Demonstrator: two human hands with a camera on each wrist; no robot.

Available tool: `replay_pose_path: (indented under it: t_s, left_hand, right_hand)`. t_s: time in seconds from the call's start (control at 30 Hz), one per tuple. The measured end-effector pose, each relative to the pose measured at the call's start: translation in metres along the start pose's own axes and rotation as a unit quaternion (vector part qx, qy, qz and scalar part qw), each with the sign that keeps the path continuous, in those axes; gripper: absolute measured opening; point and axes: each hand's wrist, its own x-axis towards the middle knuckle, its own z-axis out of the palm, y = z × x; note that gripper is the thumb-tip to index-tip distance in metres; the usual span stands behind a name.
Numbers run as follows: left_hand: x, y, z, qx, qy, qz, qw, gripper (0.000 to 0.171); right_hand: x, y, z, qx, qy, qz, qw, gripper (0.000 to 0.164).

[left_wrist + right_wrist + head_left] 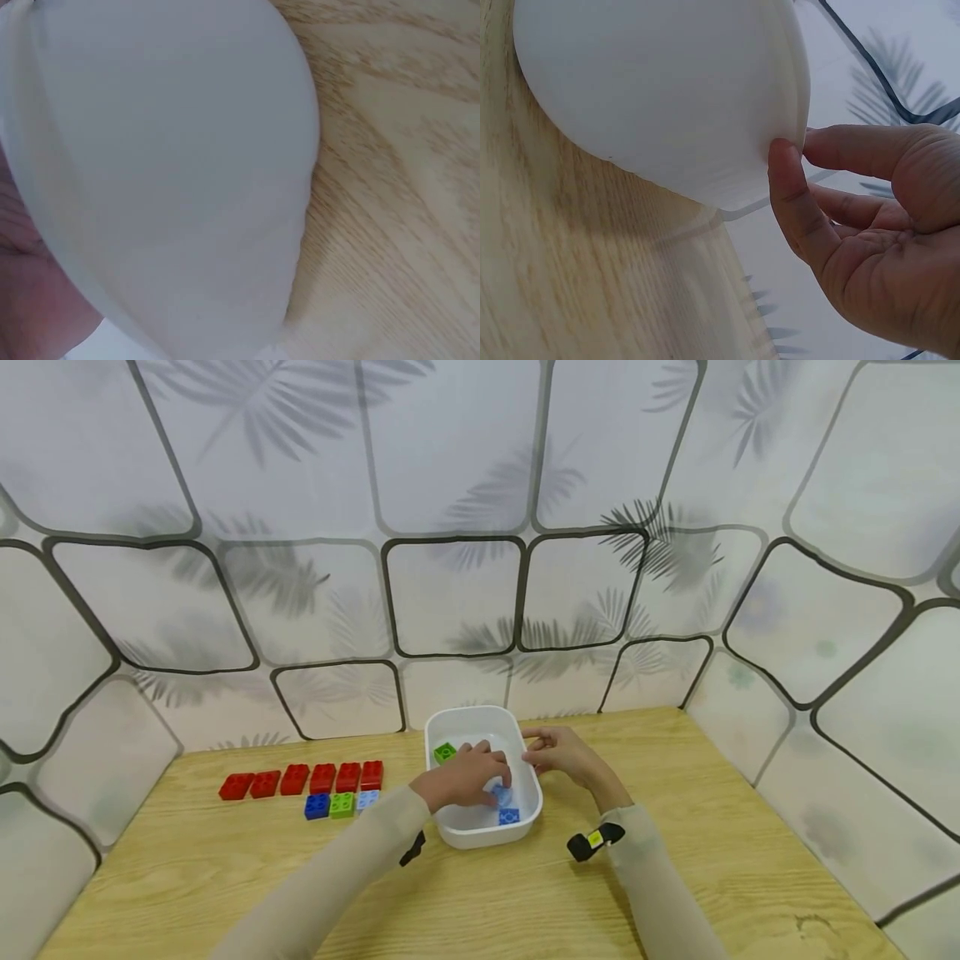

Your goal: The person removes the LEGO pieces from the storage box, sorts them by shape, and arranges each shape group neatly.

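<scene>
A white plastic box (487,837) stands on the table, with a green toy building brick (445,752) near its far left and two light blue bricks, one (509,816) near the front and another (502,794) just behind. My left hand (467,774) reaches into the box, thumb and fingers spread about the rear light blue brick. Whether they touch it I cannot tell; the left wrist view shows mostly the box's outer wall (172,165). At the box's right side my right hand (564,755) pinches the rim between thumb and finger, clearest in the right wrist view.
Left of the box, several red bricks (322,778) form a row. Before them lie a dark blue brick (317,806), a lime green brick (342,805) and a light blue brick (367,800). A patterned wall covering (457,597) rises behind the wooden table (480,910).
</scene>
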Motion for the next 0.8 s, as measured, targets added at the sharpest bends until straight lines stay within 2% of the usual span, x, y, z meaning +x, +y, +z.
replay_pose_path:
  t_s: [0.3,0.57,0.8]
  left_hand:
    - [-0.0067,-0.0062,-0.0002,-0.009,0.006,-0.024,0.9997,0.025]
    - [-0.0086,-0.0069,0.0007,-0.029,0.01,-0.026,0.9992,0.027]
    - [-0.0099,-0.0091,0.0015,-0.022,0.035,-0.015,0.999,0.029]
  right_hand:
    - [0.0,-0.0005,0.0001,0.001,0.007,0.008,1.0,0.051]
    - [-0.0009,-0.0012,0.0004,0.001,0.008,0.007,1.0,0.051]
    - [0.0003,0.0004,-0.0003,-0.001,0.007,0.007,1.0,0.051]
